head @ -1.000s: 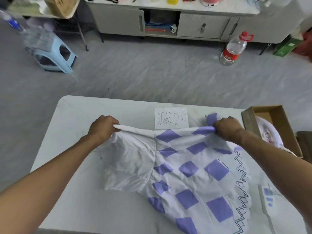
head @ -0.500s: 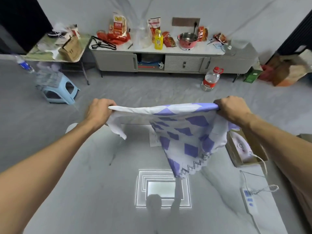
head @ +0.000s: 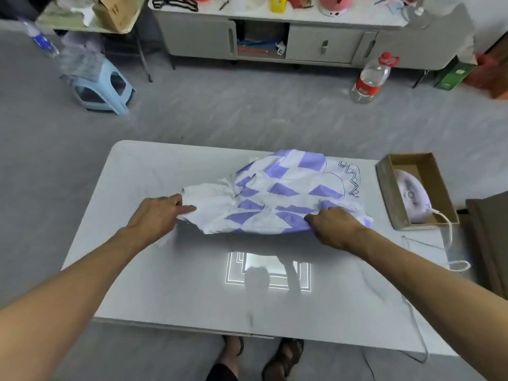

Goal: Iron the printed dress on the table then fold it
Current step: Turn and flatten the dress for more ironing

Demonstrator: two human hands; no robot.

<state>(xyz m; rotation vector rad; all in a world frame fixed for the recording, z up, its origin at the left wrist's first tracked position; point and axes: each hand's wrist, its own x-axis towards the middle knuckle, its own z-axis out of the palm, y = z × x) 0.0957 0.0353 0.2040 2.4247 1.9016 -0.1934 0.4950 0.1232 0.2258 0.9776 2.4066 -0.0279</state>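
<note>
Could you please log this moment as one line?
dress: rumpled on table | left hand: grips white end | right hand: grips printed edge | iron: in box

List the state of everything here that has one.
Dress: crumpled on table, held at both ends.
Left hand: gripping dress's white end.
Right hand: gripping dress's printed end.
Iron: resting in box, untouched.
Box: open-topped.
Bottle: capped, standing.
</note>
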